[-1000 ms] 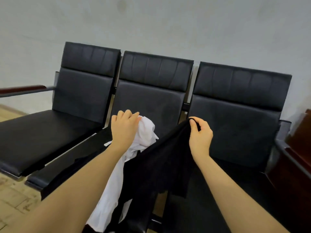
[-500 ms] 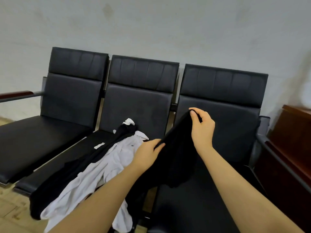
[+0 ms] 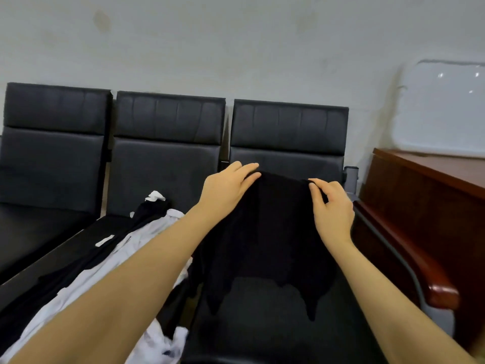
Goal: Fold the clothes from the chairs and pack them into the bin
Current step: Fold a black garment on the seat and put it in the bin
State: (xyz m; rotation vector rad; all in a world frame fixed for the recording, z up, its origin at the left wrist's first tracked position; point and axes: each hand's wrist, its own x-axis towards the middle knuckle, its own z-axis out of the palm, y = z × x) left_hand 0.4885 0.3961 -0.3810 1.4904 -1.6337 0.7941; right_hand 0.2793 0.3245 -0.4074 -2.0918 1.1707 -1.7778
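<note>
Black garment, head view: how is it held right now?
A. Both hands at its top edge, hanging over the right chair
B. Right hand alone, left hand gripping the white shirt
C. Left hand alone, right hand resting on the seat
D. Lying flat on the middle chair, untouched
A: the left hand and right hand each pinch the top edge of the black garment, which hangs above the right chair.

I see a black garment (image 3: 267, 232) held up by its top edge over the right chair (image 3: 288, 127), hem hanging ragged above the seat. White shirt (image 3: 115, 261) and another black piece (image 3: 86, 261) lie crumpled across the middle chair (image 3: 168, 143).
</note>
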